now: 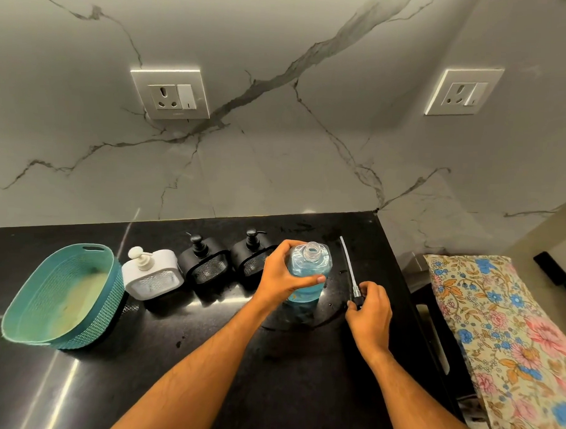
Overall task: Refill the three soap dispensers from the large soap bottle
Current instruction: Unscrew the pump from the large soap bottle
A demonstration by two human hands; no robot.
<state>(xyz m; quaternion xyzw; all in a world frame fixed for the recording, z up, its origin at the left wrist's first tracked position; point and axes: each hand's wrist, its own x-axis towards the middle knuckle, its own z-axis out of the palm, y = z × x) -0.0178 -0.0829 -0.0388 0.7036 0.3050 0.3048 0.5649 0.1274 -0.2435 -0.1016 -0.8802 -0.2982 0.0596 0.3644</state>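
Observation:
The large clear soap bottle (310, 273) with blue liquid stands upright on the black counter (206, 356), its neck uncapped. My left hand (283, 273) grips it around the upper body. My right hand (370, 309) holds the black pump head with its long white tube (349, 264), which lies on the counter to the right of the bottle. Left of the bottle stand three dispensers in a row with their pumps on: a white one (153, 275), a black one (204, 259) and another black one (251, 255), partly hidden behind my left hand.
A teal plastic basket (64, 296) sits at the left of the counter. A marble wall with two sockets (172, 93) rises behind. The counter ends at the right, where a floral cloth (502, 318) lies lower down.

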